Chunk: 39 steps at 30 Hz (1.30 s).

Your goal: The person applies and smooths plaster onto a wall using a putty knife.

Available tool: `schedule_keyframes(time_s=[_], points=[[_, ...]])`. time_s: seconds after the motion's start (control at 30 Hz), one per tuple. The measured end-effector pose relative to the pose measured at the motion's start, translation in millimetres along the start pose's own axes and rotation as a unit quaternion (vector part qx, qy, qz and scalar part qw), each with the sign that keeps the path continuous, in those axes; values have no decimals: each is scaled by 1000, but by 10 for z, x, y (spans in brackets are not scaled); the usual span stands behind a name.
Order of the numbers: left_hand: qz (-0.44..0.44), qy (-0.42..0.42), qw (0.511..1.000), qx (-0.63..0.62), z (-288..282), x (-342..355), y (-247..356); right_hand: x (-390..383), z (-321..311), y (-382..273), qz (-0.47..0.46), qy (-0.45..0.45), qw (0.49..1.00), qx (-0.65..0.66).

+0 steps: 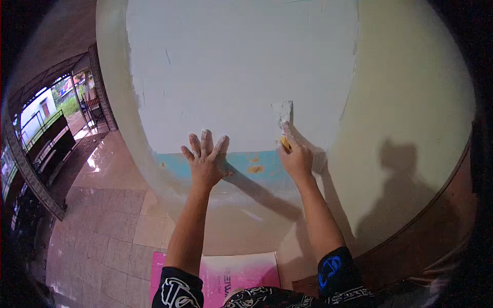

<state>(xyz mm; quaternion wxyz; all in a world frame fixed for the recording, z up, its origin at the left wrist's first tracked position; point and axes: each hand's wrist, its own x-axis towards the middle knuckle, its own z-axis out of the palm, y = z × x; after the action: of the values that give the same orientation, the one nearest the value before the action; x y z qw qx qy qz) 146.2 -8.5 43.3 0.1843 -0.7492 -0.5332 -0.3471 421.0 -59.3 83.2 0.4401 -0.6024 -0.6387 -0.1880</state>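
Note:
Before me stands a wall with a large white coated area (231, 77), below which a turquoise strip (241, 163) with small orange-brown spots shows. My right hand (297, 158) grips the yellow handle of a putty knife (285, 110). The knife's blade points up and lies at the white coat, smeared with pale filler. My left hand (206, 158) is spread out at the lower edge of the white area, fingers up and apart, whitened at the tips. Nothing is in it, and its fingertips appear to rest against the wall.
A pink and white sheet or box (215, 272) lies on the floor below me. Pale floor tiles (110, 226) stretch to the left, toward a doorway (77, 113) with a dark railing. Shadows of me fall on the cream wall (411, 92) at right.

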Motion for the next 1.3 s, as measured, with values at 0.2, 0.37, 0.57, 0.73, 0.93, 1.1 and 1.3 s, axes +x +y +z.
schedule_keyframes(time_s=[0.2,0.37,0.57,0.73,0.93,1.1,1.3], points=[[84,112,990,34,75,71,-83,-691,434,282,-3,7,1000,-7],[12,74,997,-16,-274,259,-126,-431,362,157,-37,17,999,18],[-25,22,999,11,-366,267,-135,-201,158,-107,-19,5,999,-28],[-13,29,999,6,-277,308,-3,-822,457,275,-42,-18,999,-13],[-28,3,1000,6,-403,293,-63,-72,162,-315,-30,9,999,-9],[8,22,1000,14,-293,270,-102,-776,481,27,-51,-40,998,-19],[-30,-18,999,27,-403,289,-71,-257,341,-313,-21,-48,998,39]])
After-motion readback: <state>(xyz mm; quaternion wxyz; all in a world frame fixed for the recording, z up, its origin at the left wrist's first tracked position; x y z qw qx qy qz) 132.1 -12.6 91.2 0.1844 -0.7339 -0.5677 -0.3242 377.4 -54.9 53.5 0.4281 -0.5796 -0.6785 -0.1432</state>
